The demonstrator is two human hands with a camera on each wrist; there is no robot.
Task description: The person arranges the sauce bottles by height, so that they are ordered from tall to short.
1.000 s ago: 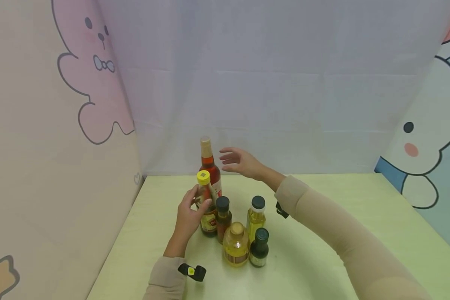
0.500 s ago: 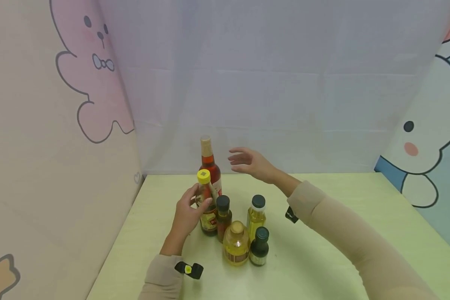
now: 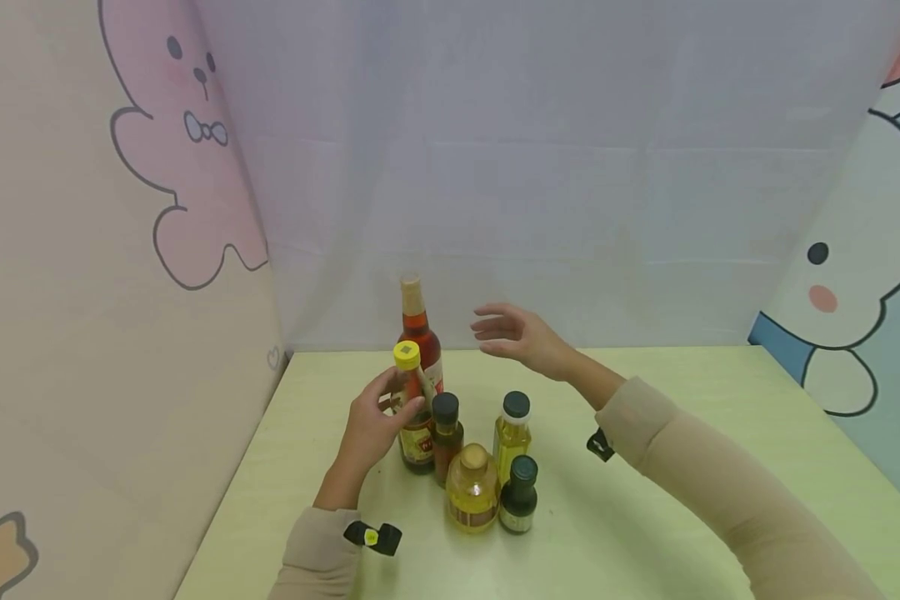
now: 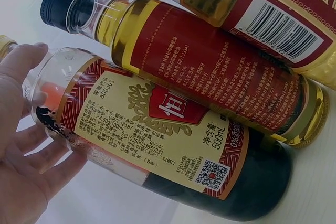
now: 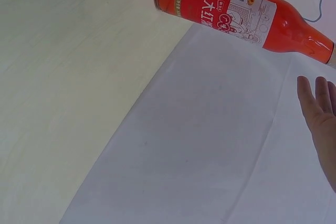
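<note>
In the head view my left hand (image 3: 371,425) curls around the upper part of a yellow-capped vinegar bottle (image 3: 417,442), which stands upright on the table. The left wrist view shows the thumb and fingers (image 4: 63,156) on either side of this bottle's shoulder, above its cream and red label (image 4: 147,124). My right hand (image 3: 528,337) is raised over the back of the table, its fingers loosely bent and holding nothing. Left of it stands a tall red bottle (image 3: 422,343), partly hidden behind the vinegar bottle. The right wrist view shows that red bottle (image 5: 226,14) apart from my right fingertips.
A dark-capped bottle (image 3: 447,446) with a red label stands right beside the vinegar bottle. In front are a round yellow oil bottle (image 3: 472,496), a slim oil bottle (image 3: 512,437) and a small dark bottle (image 3: 519,500). A white sheet (image 3: 540,208) hangs behind the table (image 3: 645,467).
My right hand has moved right, away from the red bottle, and slightly down. My left hand stays at the vinegar bottle, its wrist shifting a little left. The bottles have not moved.
</note>
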